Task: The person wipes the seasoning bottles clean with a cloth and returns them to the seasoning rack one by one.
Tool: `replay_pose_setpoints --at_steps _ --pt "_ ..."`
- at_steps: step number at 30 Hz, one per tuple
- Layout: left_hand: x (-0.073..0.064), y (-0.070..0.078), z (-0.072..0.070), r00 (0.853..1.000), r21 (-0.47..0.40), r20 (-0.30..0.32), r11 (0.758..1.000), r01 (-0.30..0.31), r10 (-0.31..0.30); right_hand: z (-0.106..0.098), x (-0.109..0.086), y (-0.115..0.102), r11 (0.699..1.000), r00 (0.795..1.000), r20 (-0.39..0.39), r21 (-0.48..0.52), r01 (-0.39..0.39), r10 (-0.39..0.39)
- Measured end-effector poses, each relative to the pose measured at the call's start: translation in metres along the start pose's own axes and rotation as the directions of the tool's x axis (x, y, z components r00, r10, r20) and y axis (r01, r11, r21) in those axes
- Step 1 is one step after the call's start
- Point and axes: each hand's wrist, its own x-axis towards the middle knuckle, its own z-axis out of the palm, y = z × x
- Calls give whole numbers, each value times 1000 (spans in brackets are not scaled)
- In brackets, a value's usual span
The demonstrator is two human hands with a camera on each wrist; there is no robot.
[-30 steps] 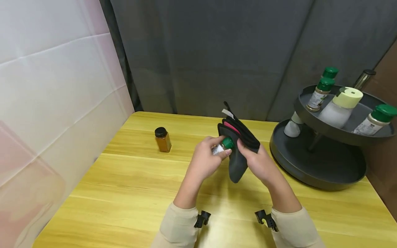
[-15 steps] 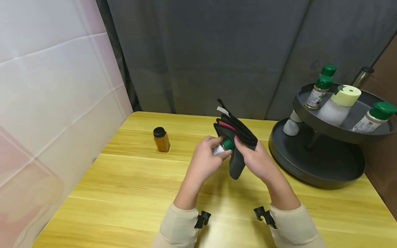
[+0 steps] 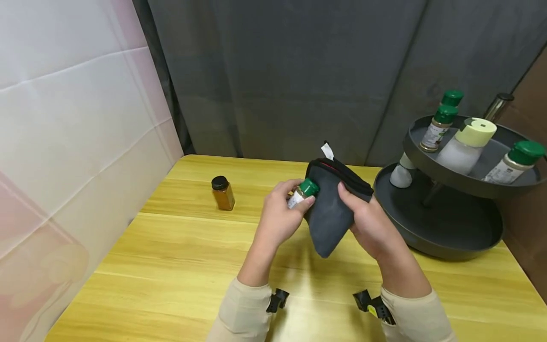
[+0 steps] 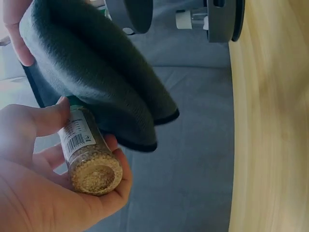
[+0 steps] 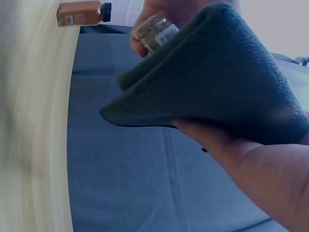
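Green-capped jar (image 3: pixel 301 195): above the table (image 3: pixel 179 266), tilted, cap toward 1 o'clock in the head view; the left wrist view shows pale grains and a barcoded label.
Left hand (image 3: pixel 278 213): thumb and fingers wrapped round the jar, reaching in from 7 o'clock.
Folded cloth (image 3: pixel 330 222): grey with dark edging, held up at the jar's 4 o'clock, one corner hanging toward 6 o'clock; the cap overlaps it in view, though whether they touch I cannot tell.
White tag (image 3: pixel 327 151): sticks up at the cloth's 12 o'clock.
Right hand (image 3: pixel 371 222): at the cloth's 3 o'clock, grasping it, thumb laid across the front.
Black-capped bottle (image 3: pixel 223 195): orange-brown contents, upright on the wood, 9 o'clock from the jar and well apart.
Upper tray (image 3: pixel 453 180): toward 2 o'clock; carries a pale-yellow-capped bottle (image 3: pixel 463 147) and three more jars with green caps (image 3: pixel 436 133), two near its 10 o'clock, one leaning near 3 o'clock.
Lower tray (image 3: pixel 457 225): beneath, with a white-topped container (image 3: pixel 401 175) at its 10 o'clock.
Grey curtain (image 3: pixel 290 80): behind everything, at 12 o'clock.
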Motion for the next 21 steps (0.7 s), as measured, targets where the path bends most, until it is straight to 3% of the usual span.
replay_pose_setpoints --at_steps 6,10,13,15,18,21 --pt "-1 -1 2 1000 -52 -5 999 -2 1 -3 1 11 993 996 -58 97 73 -67" --pt "-3 -1 3 1000 -137 -9 991 2 -4 1 7 18 969 971 -159 143 200 -177" --pt "-4 1 6 1000 -198 -15 980 -6 3 8 11 23 964 947 -216 64 258 -239" --pt "-4 1 8 1000 -216 -13 976 -15 13 14 13 26 969 941 -232 -37 244 -246" --pt "-5 3 13 999 -221 -7 975 -35 34 20 16 31 966 948 -226 -178 188 -226" --pt "-5 4 16 999 -218 -8 975 -45 44 24 20 38 960 953 -207 -218 175 -221"
